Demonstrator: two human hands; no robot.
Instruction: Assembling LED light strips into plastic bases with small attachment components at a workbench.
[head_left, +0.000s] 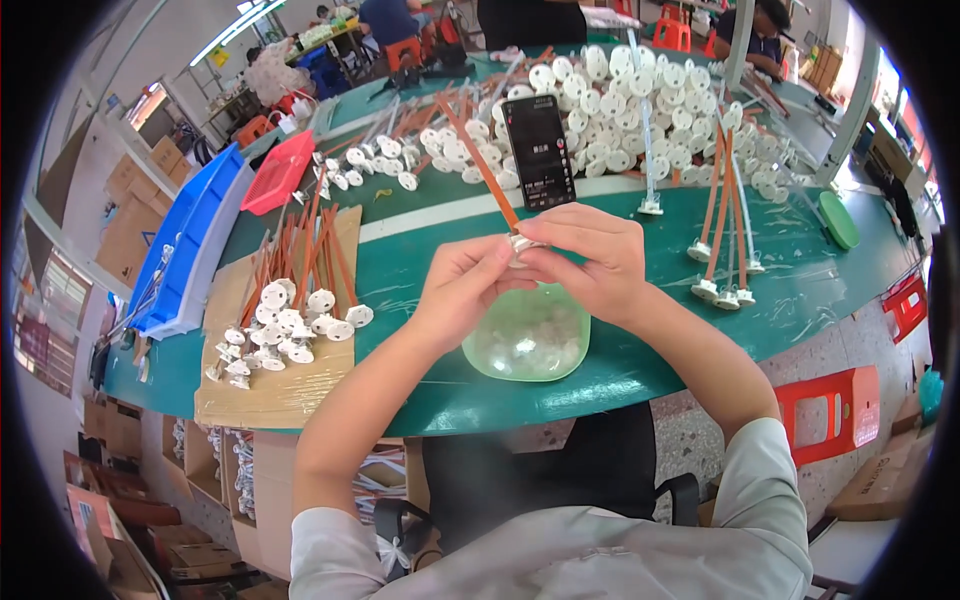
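Both hands meet above a pale green bowl [528,345] on the green table [640,350]. My left hand [462,285] and my right hand [592,255] pinch a small white round socket [520,245] between their fingertips. An orange wire [480,165] runs from that socket up and to the left across the table. The bowl holds small pale parts. A black phone [540,150] lies just beyond my hands, its screen lit.
A cardboard sheet [270,385] at left carries several white sockets with orange wires [285,320]. A large heap of white sockets [620,110] lies at the back. More wired sockets [722,250] are at right. Blue trays [190,245], a red tray [278,172], a green lid [838,220], red stools [830,405]. People sit farther back.
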